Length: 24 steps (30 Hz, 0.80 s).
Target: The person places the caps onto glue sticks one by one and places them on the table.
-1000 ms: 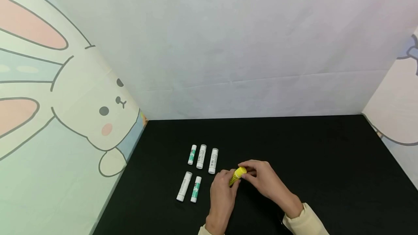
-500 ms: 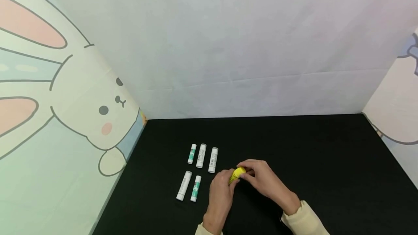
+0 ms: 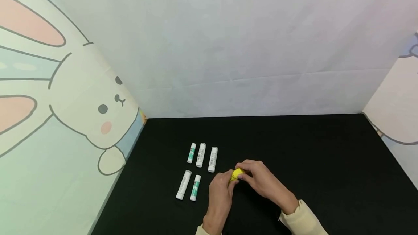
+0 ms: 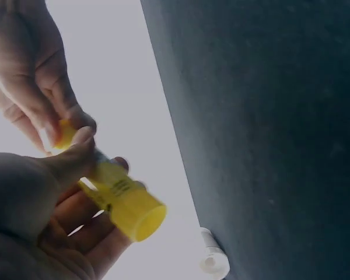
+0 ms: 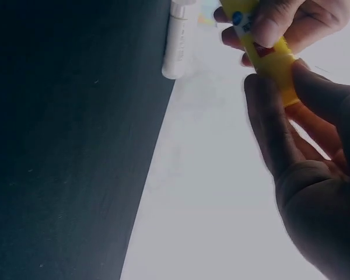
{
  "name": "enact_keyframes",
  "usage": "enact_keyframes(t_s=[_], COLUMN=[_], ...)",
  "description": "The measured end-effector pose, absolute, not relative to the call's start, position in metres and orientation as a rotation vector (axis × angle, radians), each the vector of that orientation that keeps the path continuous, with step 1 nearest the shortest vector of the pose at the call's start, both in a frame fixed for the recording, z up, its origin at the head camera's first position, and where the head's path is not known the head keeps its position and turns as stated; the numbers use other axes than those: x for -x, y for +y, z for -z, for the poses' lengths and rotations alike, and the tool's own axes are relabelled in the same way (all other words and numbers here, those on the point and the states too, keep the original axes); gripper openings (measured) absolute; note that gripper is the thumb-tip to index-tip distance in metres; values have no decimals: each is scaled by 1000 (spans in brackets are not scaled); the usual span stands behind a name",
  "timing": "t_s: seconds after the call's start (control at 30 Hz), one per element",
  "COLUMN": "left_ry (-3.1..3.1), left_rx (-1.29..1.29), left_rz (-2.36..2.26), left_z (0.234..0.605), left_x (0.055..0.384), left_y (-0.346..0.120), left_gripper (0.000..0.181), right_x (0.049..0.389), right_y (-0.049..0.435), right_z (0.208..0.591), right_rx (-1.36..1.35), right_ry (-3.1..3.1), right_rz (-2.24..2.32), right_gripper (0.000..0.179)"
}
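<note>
Both hands share a yellow glue stick (image 3: 237,174), held tilted over the black table. My left hand (image 3: 219,198) grips its body; in the left wrist view the thumb lies across the yellow tube (image 4: 128,201), whose round end sticks out beyond the fingers. My right hand (image 3: 265,183) pinches the opposite end between thumb and fingers, which also shows in the right wrist view on the yellow barrel (image 5: 274,67). Fingers cover part of the label. Left of the hands lie white glue sticks (image 3: 213,159) and smaller green-and-white ones (image 3: 195,188).
The sticks lie in two loose rows on the black table (image 3: 310,148): another small green-and-white stick (image 3: 191,153) and a white stick (image 3: 201,155) behind, a white stick (image 3: 183,185) in front. A pale cloth wall (image 3: 245,46) rises at the back, and a rabbit-print cloth (image 3: 81,100) at the left.
My right hand has shifted slightly left and less of the yellow glue stick shows between the hands. Both hands still hold it; the other sticks lie as before.
</note>
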<state>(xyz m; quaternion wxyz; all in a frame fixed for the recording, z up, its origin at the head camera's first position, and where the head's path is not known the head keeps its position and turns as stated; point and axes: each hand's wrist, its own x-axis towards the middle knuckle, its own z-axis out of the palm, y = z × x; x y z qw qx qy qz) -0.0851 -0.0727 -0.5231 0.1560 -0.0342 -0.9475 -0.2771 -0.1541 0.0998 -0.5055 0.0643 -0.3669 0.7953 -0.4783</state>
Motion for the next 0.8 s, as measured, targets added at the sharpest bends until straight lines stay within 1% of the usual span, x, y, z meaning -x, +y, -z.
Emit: enact_keyframes(t_s=[0.23,0.43,0.7,0.8], left_ry=[-2681,-2679,-2706,-2744], left_rx=[48,73,130,125], left_rz=[813,796,754,710], left_z=[528,528,519,514], left_x=[82,81,82,82], left_y=[-69,-68,-70,-71], left_gripper=[18,19,19,22], right_x=[154,154,152,151], right_y=[97,98,99,99], right_z=[506,507,510,514], right_rx=[1118,1111,1110,1121], right_ry=[2405,2393,2357,2365], right_rz=[1389,1346,1399,1439], right_gripper=[21,22,20,18])
